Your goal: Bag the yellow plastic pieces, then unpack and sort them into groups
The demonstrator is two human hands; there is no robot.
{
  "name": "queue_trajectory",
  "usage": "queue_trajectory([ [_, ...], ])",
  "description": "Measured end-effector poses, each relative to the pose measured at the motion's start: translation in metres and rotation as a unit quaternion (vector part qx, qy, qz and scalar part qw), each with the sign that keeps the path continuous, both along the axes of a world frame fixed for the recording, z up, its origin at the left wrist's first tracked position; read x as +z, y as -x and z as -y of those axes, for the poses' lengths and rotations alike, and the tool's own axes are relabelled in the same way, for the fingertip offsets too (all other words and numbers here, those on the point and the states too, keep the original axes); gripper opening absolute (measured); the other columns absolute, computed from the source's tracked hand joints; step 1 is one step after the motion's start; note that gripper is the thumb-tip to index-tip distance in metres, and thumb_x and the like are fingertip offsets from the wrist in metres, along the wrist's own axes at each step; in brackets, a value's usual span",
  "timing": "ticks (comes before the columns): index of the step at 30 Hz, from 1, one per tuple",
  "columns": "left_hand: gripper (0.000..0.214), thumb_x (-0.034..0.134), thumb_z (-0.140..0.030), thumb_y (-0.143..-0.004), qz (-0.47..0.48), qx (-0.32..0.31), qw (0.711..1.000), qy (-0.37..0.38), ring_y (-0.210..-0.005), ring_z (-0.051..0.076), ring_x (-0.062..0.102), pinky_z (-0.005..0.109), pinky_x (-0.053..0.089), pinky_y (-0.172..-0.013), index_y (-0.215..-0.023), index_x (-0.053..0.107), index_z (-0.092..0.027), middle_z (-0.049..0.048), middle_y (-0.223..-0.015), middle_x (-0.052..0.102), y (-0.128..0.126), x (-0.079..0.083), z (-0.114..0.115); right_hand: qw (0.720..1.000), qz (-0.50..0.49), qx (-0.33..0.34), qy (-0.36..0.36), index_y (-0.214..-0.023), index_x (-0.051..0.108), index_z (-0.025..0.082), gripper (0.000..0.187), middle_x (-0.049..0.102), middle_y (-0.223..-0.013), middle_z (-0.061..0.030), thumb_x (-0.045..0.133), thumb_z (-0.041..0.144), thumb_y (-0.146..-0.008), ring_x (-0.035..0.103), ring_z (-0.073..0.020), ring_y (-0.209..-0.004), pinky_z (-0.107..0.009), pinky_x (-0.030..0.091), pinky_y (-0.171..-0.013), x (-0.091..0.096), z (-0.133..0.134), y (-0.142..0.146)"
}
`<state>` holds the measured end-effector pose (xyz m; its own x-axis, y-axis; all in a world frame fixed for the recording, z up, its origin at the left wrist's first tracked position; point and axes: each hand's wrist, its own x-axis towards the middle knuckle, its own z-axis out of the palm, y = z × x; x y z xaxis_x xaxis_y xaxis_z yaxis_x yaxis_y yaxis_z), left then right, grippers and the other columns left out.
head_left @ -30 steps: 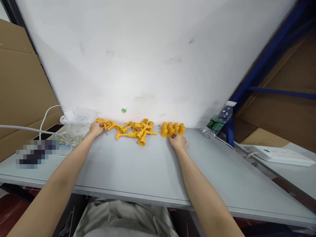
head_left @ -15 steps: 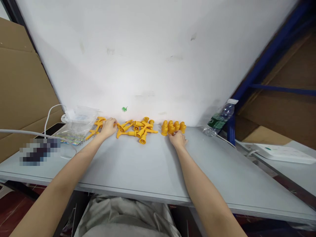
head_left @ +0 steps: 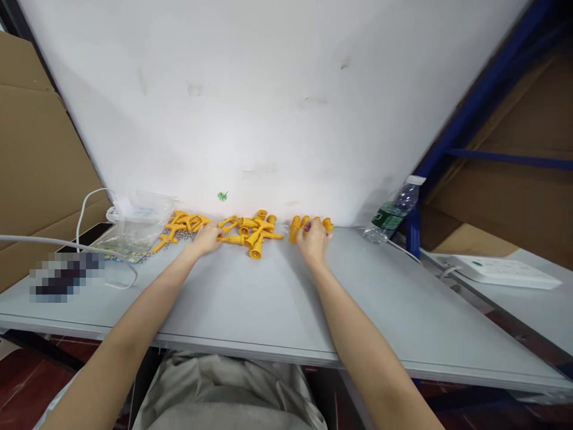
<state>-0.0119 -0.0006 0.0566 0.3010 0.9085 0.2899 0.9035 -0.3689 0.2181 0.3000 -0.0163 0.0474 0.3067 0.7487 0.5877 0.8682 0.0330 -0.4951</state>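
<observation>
My left hand (head_left: pixel 207 239) is closed on the left end of a long yellow plastic piece (head_left: pixel 233 239), at the edge of a loose heap. That heap has several bell-ended yellow pieces (head_left: pixel 256 253) lying across one another. My right hand (head_left: pixel 314 240) is bent over a group of small, upright yellow cup-shaped pieces (head_left: pixel 294 228) near the wall. Its fingers are curled at the cups and cover most of the front ones, so its grip is partly hidden. Left of my left hand lie branched yellow pieces (head_left: pixel 176 227) with small metal chains or fittings.
Clear plastic bags (head_left: pixel 138 221) lie at the left beside a white cable (head_left: pixel 80 224) and a cardboard box (head_left: pixel 40 143). A plastic bottle (head_left: pixel 394 212) leans at the right against a blue frame (head_left: pixel 414 230). A white power strip (head_left: pixel 501 272) rests further right. A white board (head_left: pixel 268 119) stands behind.
My left hand has moved right and toward me, from the branched pieces to the heap's left end. My right hand has shifted forward over the cup-shaped pieces, covering more of them.
</observation>
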Motion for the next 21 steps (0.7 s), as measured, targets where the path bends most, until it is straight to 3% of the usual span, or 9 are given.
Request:
queue_trajectory([
  [6, 0.014, 0.063, -0.014, -0.073, 0.068, 0.049, 0.989, -0.125, -0.127, 0.035, 0.040, 0.058, 0.028, -0.104, -0.082, 0.069, -0.023, 0.0106, -0.132, 0.054, 0.002, 0.030, 0.016, 0.990, 0.078, 0.095, -0.074, -0.098, 0.056, 0.018, 0.020, 0.065, -0.095, -0.0123, 0.039, 0.020, -0.087, 0.055, -0.0277, -0.093, -0.044, 0.033, -0.087, 0.002, 0.006, 0.023],
  [9, 0.016, 0.058, -0.015, -0.078, 0.081, 0.059, 0.975, -0.196, -0.136, 0.034, 0.032, 0.061, 0.020, -0.108, -0.089, 0.068, -0.022, 0.0100, -0.143, 0.047, -0.006, 0.038, 0.031, 0.974, 0.121, 0.161, -0.108, -0.109, 0.057, 0.018, 0.027, 0.067, -0.104, -0.0140, 0.038, 0.026, -0.092, 0.057, -0.0285, -0.100, -0.044, 0.033, -0.091, 0.004, 0.012, 0.036],
  [15, 0.019, 0.054, -0.019, -0.086, 0.099, 0.026, 0.968, -0.230, -0.130, 0.030, 0.045, 0.061, 0.015, -0.111, -0.097, 0.068, -0.024, 0.0115, -0.143, 0.050, -0.027, 0.025, 0.050, 0.938, 0.189, 0.267, -0.113, -0.138, 0.044, 0.018, 0.049, 0.057, -0.133, -0.0166, 0.039, 0.043, -0.096, 0.051, -0.0297, -0.122, -0.048, 0.029, -0.103, 0.004, 0.023, 0.059],
  [21, 0.018, 0.057, -0.027, -0.088, 0.109, 0.006, 0.969, -0.221, -0.125, 0.028, 0.052, 0.055, 0.019, -0.111, -0.102, 0.067, -0.025, 0.0129, -0.139, 0.054, -0.031, 0.013, 0.050, 0.924, 0.184, 0.327, -0.071, -0.141, 0.043, 0.020, 0.048, 0.059, -0.133, -0.0141, 0.032, 0.039, -0.099, 0.055, -0.0275, -0.120, -0.045, 0.038, -0.099, -0.003, 0.017, 0.065],
])
